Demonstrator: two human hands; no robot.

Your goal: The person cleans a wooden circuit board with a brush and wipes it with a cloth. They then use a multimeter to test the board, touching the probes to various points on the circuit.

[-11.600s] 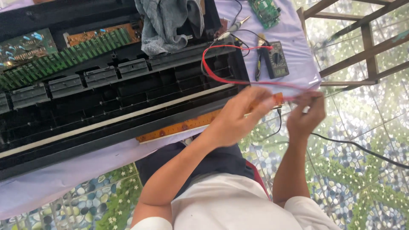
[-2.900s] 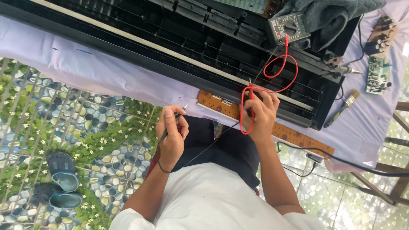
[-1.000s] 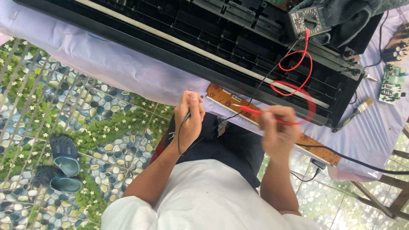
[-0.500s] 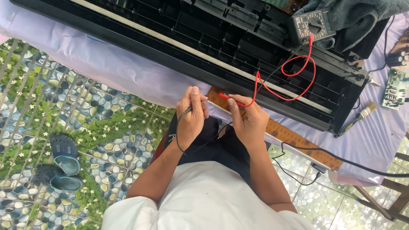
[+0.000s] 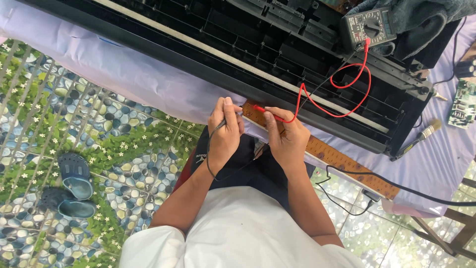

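Note:
My left hand [image 5: 224, 133] grips a black test probe whose black lead [image 5: 213, 168] loops below my wrist. My right hand [image 5: 285, 140] pinches a red test probe [image 5: 263, 110], tip pointing left toward my left hand. Its red lead [image 5: 342, 84] curls up to a grey multimeter [image 5: 369, 26] resting on the long black plastic appliance chassis [image 5: 258, 44]. Both hands hover at the table's near edge, just in front of the chassis and over a brown wooden strip [image 5: 342, 159].
A lilac cloth [image 5: 134, 74] covers the table. A small paintbrush [image 5: 421, 136] and a green circuit board [image 5: 462, 105] lie at the right. A grey rag [image 5: 421, 20] sits behind the meter. A black cable [image 5: 406, 187] hangs off the edge. Dark sandals [image 5: 74, 176] lie on the pebble-pattern floor.
My right hand has brought the red probe in close to my left hand, and both hands have settled together at the table edge. The red lead has straightened toward the meter.

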